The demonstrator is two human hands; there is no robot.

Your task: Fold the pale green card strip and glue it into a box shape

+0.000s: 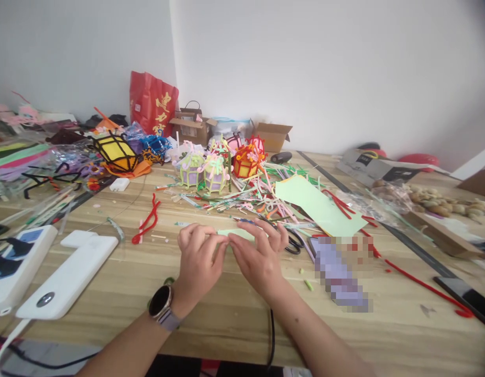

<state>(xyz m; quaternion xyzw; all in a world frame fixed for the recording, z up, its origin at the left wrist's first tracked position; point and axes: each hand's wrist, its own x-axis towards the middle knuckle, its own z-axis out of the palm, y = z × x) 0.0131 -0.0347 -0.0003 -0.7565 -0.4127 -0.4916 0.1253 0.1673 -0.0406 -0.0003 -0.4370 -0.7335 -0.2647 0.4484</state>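
The wooden table (234,319) spreads under everything, its pale grain bare in front of the wrists and crowded with craft scraps beyond the fingertips. Far beyond the fingers, at the wall, stand a red paper bag (152,102) and an open cardboard box (273,136). To the left of the left hand's fingers lie two white power banks (67,280), flat and side by side. Up and to the right of the right hand's fingertips lies a large sheet of pale green paper (319,207), and nearer the wall, past a tangle of pipe cleaners, sit small lanterns (205,173) in lilac and green with an orange one beside them. Just beyond the right fingertips, black-handled scissors (293,242) rest on the table. The left hand (199,256), with a dark watch (161,303) on its wrist, and the right hand (260,256) meet over a small strip of pale green paper (237,234). That strip is thin, flat and mint-coloured, the same shade as the big sheet, and it shows only between and just beyond the two sets of fingers. Both hands are curled narrow, thumbs and forefingers pinching the strip from either end, pressing it close to the tabletop.
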